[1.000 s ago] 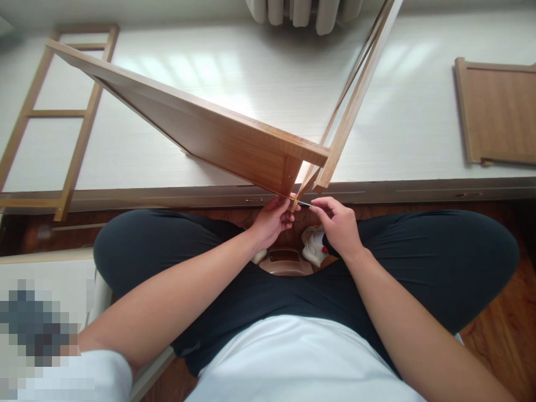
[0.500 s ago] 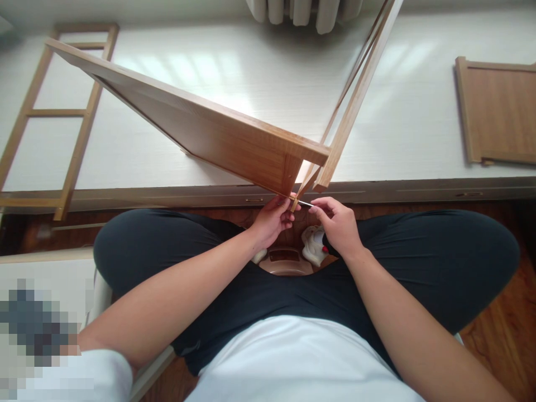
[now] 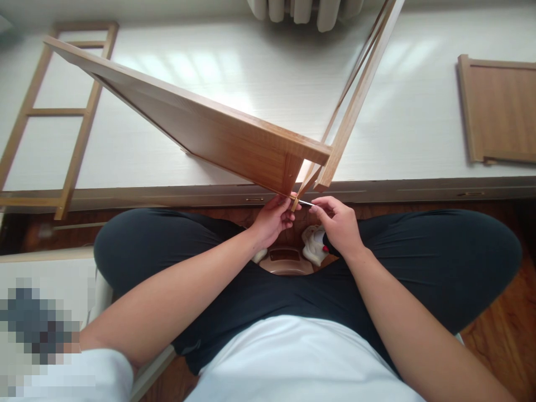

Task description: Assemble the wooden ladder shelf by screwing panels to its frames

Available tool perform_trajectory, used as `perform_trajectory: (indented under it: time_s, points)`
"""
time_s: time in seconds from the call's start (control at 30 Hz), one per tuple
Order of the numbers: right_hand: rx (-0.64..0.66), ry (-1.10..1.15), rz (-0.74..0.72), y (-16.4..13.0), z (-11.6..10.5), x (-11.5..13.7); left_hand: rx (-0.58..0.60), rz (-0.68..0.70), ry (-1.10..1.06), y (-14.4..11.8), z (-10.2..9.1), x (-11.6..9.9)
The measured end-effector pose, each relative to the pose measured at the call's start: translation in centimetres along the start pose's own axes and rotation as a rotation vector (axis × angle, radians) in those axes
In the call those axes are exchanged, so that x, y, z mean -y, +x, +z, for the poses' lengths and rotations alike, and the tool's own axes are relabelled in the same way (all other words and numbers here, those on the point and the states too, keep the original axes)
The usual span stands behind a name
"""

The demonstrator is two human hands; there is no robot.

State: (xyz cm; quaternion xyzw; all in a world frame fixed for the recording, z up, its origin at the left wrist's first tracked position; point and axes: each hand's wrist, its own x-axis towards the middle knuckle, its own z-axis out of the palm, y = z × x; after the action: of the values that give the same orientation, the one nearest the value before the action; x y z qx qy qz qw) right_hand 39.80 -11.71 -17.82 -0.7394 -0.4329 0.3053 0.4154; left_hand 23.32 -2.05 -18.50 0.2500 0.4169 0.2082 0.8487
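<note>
A wooden panel point(image 3: 201, 120) leans across the white surface, its near right corner meeting a narrow wooden frame point(image 3: 358, 106) that runs up to the top edge. Below that corner my left hand point(image 3: 274, 220) is closed around the lower end where panel and frame join. My right hand point(image 3: 338, 222) pinches a thin metal rod point(image 3: 305, 202), possibly a hex key or screwdriver shaft. The rod's far tip touches the outer side of the frame's lower end, close to my left fingers. Its inner end is hidden.
A ladder-like wooden frame point(image 3: 62, 113) lies at the left of the white surface point(image 3: 419, 134). Another wooden panel point(image 3: 502, 111) rests at the right. A radiator point(image 3: 307, 11) stands at the back. Between my feet is a rose-gold object point(image 3: 285, 262). Drawer fronts point(image 3: 209, 199) line the near edge.
Almost nothing differs. Both hands keep their places at the joint, and the view has shifted very slightly.
</note>
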Motion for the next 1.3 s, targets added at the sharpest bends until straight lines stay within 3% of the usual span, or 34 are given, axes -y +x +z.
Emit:
perform_trajectory:
  time_s: [1.3]
  points:
    - [0.027, 0.133, 0.067, -0.10, 0.22, -0.23, 0.002, 0.000, 0.001, -0.03, -0.01, -0.05]
